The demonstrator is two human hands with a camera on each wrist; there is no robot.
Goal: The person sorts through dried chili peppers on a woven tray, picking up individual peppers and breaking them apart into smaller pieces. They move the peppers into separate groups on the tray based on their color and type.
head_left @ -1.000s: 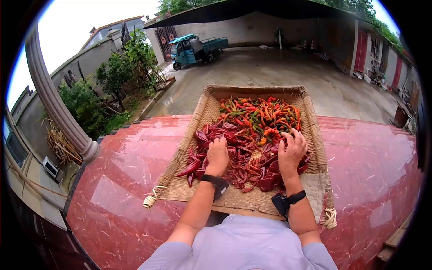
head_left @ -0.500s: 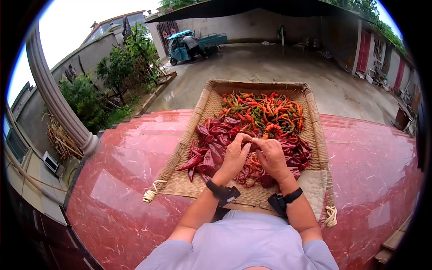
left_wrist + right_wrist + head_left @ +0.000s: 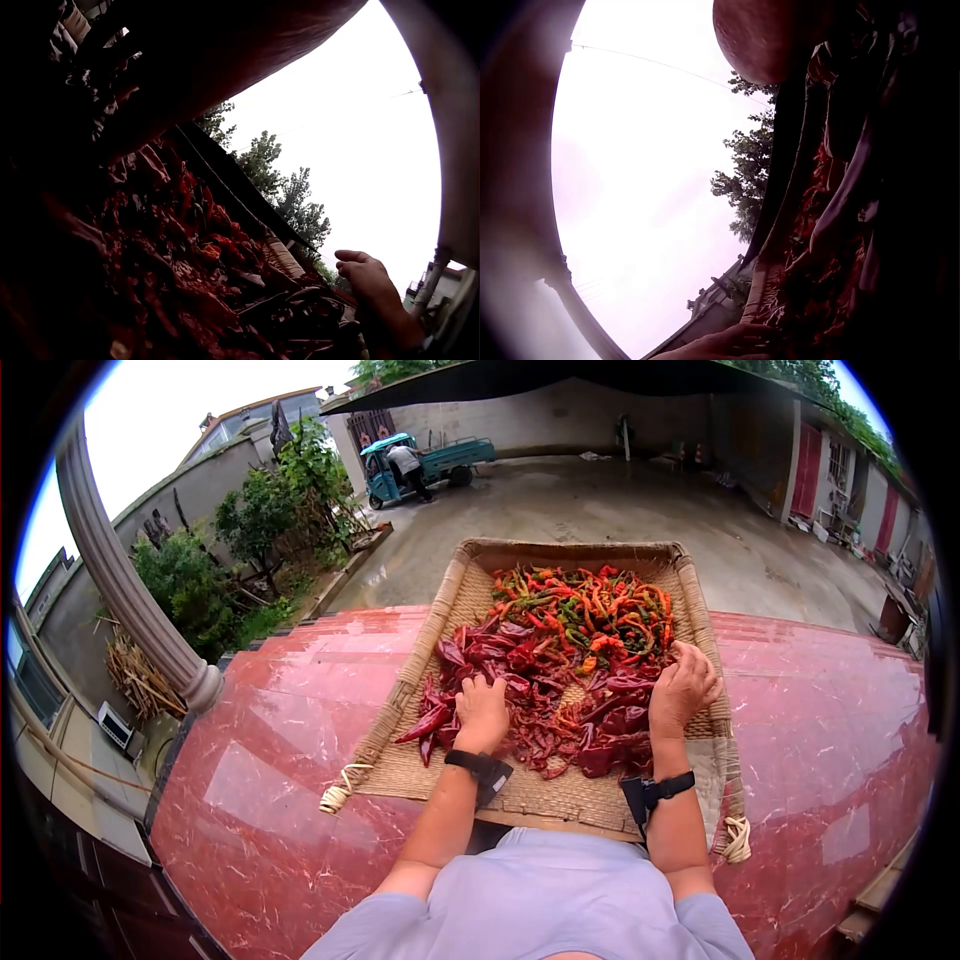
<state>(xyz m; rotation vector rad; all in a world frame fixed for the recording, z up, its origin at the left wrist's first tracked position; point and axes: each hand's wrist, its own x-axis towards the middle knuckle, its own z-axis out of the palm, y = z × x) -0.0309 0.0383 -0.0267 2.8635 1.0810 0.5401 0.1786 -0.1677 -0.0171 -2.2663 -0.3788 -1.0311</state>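
A shallow woven tray [image 3: 400, 690] holds heaps of dried peppers. Large dark red peppers [image 3: 430, 722] lie along its left side, and more dark red peppers [image 3: 622, 725] are heaped at the right. Between them are small shrivelled red ones [image 3: 545, 745]. My left hand [image 3: 483, 715] is down on the left heap, fingertips among the peppers; cannot tell whether it pinches one. Above the right heap, close to the tray's right rim, is my right hand [image 3: 684, 688], its fingers loosely bent with nothing visible in them. The left wrist view shows this right hand [image 3: 375, 292] from the side.
Thin orange, red and green chillies [image 3: 590, 610] fill the tray's far end. Under the tray is a red polished stone floor [image 3: 270, 790] with steps at its far edge. A stone column [image 3: 140, 580] stands left. Beyond, a person [image 3: 408, 463] is beside a blue cargo tricycle [image 3: 455, 458].
My hands came together over the middle of the tray, then parted: left back to the left heap, right out to the right rim. The tricycle shifted left, the person now upright beside it.
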